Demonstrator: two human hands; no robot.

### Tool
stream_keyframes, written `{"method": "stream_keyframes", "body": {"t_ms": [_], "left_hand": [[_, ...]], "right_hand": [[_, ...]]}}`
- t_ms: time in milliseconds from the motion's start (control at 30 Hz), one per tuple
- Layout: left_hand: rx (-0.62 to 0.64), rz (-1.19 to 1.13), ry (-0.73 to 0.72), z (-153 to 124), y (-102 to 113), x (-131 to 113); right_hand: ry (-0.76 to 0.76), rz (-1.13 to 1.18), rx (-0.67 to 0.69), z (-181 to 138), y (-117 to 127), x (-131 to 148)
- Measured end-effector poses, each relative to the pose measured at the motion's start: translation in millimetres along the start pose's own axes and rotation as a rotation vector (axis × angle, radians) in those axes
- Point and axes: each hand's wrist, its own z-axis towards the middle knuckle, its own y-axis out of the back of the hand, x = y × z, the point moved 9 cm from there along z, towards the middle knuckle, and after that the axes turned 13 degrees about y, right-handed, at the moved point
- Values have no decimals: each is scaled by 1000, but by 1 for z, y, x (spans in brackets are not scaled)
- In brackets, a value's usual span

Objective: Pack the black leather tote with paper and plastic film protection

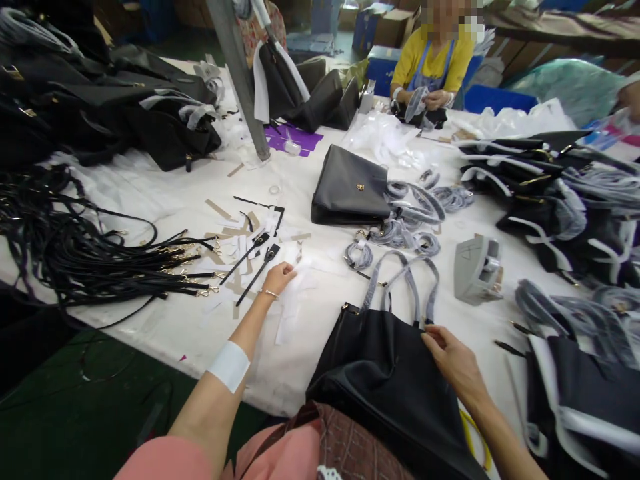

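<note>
A black handbag (380,373) lies at the table's near edge, its wrapped handles (400,280) pointing away from me. My right hand (453,360) pinches the bag's upper right edge, close to the base of a handle. Over the table to the left, my left hand (281,277) has its fingers closed together; whatever they hold is too small to name. Just beyond it are two black straps with tags (257,273), lying among paper and card strips (240,233).
Black straps with gold clips (150,260) are heaped at left, below piled black bags (125,100). Another black bag (350,183) lies mid-table near wrapped coiled straps (390,233). A grey tape dispenser (477,270) stands at right, beside more bags (545,200). Across sits a co-worker (435,60).
</note>
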Motion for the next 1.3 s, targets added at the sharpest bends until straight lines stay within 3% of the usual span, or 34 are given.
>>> {"method": "stream_keyframes", "body": {"t_ms": [100, 167, 300, 433, 533, 700, 833, 967, 1167, 1300], "left_hand": [[80, -112, -10, -3, 1, 5], [67, -167, 9, -2, 7, 14], [-76, -216, 100, 6, 36, 43], [-261, -185, 178, 9, 69, 62], [-279, -105, 156, 15, 69, 51], [-261, 54, 57, 32, 39, 7], [-234, 142, 30, 43, 23, -13], [-235, 175, 11, 45, 32, -18], [-233, 151, -53, 27, 48, -26], [-153, 8, -54, 16, 49, -28]], "right_hand": [[0, 28, 59, 19, -23, 3], [-33, 53, 99, 30, -38, -3], [-163, 214, 183, 44, -67, -15], [-251, 273, 197, 54, -77, -15], [-263, 317, 186, 63, -81, -6], [-271, 424, 139, 74, -83, 10], [-273, 451, 43, 79, -68, 5], [-301, 423, -33, 81, -56, -9], [-287, 305, 62, 95, -77, -3], [-241, 141, 78, 105, -73, 3]]}}
